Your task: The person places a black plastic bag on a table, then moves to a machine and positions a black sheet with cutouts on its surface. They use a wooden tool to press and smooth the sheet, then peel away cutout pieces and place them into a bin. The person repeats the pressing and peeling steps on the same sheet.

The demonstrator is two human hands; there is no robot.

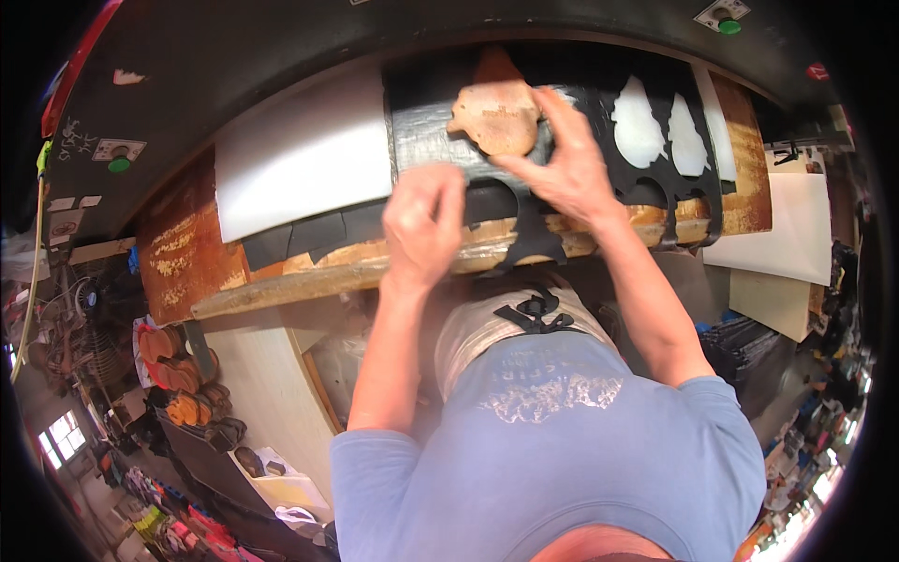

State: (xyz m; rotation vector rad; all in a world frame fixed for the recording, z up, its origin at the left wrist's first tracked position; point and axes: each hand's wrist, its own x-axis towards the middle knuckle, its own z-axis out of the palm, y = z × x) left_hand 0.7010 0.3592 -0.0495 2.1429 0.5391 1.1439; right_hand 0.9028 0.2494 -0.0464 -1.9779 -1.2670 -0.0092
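Observation:
A tan, flat cutting die [498, 114] with an irregular rounded outline and a pointed far end lies on a glossy black sheet [417, 103]. My right hand [576, 173] grips its right edge, the thumb at the near side and the fingers along the far side. To the left and nearer to me, my left hand [421, 220] is curled closed above the sheet's front edge, slightly blurred. Whether anything is inside its fingers is hidden. Right of my right hand, the black sheet has two shaped holes [637, 126] showing white beneath. Narrow cut strips of it hang over the front edge.
A white board [304, 155] lies left on the worn wooden table [178, 253]. A dark machine beam [309, 42] with green buttons [119, 165] spans the far side. Stacked brown and orange pieces [183, 361] stand low at left. White sheets [777, 225] lie at right.

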